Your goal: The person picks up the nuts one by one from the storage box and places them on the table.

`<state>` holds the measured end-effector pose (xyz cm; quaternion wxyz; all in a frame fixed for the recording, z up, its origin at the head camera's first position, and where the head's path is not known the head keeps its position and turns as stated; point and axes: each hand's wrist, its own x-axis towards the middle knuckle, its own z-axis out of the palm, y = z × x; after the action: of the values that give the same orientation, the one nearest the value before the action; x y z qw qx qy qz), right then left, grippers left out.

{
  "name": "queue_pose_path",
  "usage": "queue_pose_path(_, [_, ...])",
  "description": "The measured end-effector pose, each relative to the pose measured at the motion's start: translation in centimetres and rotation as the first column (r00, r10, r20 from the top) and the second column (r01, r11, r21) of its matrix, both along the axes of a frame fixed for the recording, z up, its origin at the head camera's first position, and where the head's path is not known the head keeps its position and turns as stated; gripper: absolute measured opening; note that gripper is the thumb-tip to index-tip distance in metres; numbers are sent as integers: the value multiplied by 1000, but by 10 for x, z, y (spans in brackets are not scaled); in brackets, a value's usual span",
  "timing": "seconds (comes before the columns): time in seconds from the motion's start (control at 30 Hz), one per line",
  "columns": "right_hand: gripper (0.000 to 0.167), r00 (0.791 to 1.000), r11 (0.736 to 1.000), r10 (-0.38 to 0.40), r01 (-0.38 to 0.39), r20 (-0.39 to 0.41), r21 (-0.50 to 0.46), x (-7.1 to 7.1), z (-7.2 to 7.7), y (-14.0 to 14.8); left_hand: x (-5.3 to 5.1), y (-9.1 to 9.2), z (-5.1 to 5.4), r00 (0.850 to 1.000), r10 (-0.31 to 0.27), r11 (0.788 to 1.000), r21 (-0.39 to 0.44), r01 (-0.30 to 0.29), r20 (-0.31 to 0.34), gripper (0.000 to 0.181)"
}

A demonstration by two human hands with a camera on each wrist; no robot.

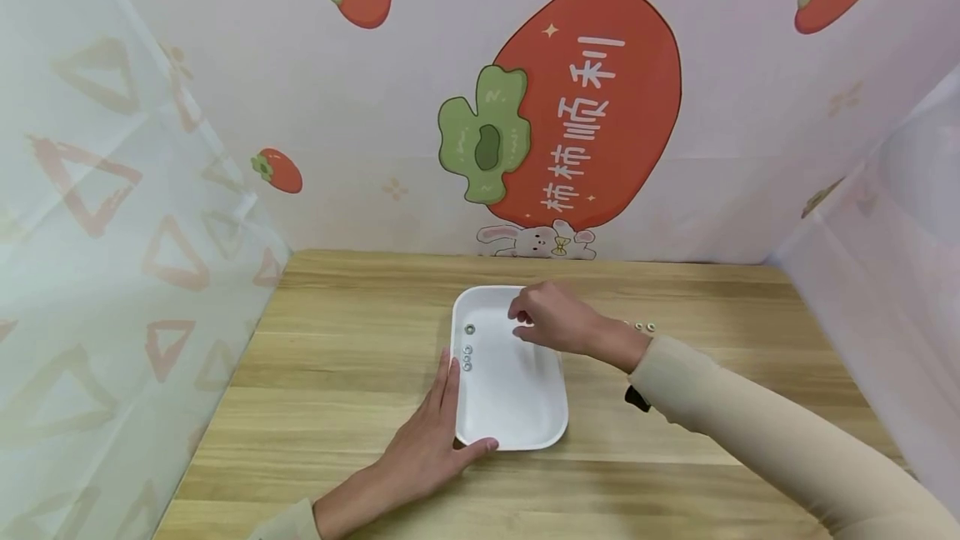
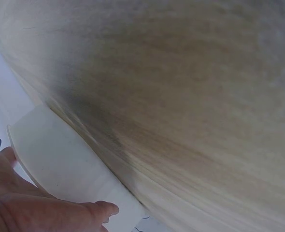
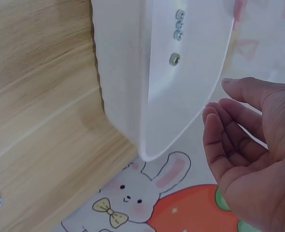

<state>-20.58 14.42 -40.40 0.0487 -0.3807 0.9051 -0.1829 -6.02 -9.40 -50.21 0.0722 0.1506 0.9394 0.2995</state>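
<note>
wood tabletop bears white tray, 4 metal nuts inside, l side; yr l hand touches its rim, fingers straight; yr r hand, loosely curled, nothing held, above far r edge.

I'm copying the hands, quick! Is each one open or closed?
Left hand: open, touching the tray.
Right hand: open, loosely curled, nothing visible in it.
</note>
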Motion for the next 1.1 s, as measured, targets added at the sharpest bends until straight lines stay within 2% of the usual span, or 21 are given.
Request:
queue_pose_path(0.23, [23, 995, 997, 5, -12, 101, 72, -4, -14, -20, 1, 1, 2, 1000, -1, 1000, 3, 1, 5, 119])
queue_pose_path(0.47, [26, 978, 995, 10, -31, 207, 95, -7, -26, -34, 1, 1, 1, 1000, -10, 1000, -6, 9, -4, 118])
queue_pose_path(0.73, [17, 970, 993, 7, -36, 244, 114, -12, -39, -47, 1, 1, 0, 1000, -11, 1000, -12, 11, -8, 119])
queue_pose_path(1.1, [11, 972, 983, 34, -75, 233, 169, -5, -58, -67, 1, 0, 1, 999, -21, 1000, -14, 21, -24, 118])
